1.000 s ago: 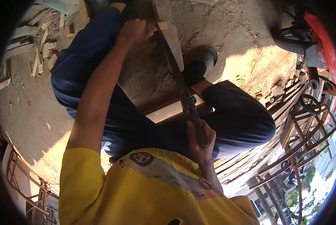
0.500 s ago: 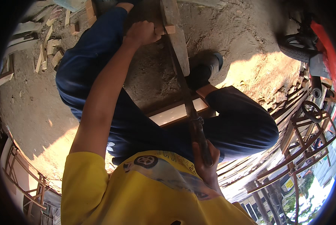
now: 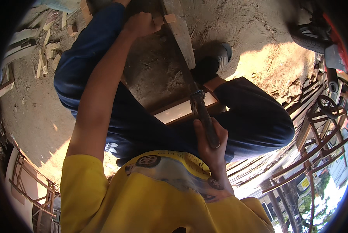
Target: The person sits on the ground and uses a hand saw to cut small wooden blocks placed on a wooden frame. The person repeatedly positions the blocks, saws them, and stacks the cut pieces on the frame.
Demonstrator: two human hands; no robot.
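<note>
One wood piece [image 3: 170,18] gripped in left hand [image 3: 140,25], right hand [image 3: 216,136] clasped around saw handle [image 3: 204,119]

No text can be read for certain. Dark lettering [image 3: 197,161] is printed in rows across the chest of the yellow shirt [image 3: 139,206], above the car picture [image 3: 174,176], but folds and blur hide the words. A white emblem [image 3: 111,148] shows at the hip of the dark trousers [image 3: 255,116]. Far right, a small yellow patch [image 3: 305,183], perhaps a sign, is too small to read.
</note>
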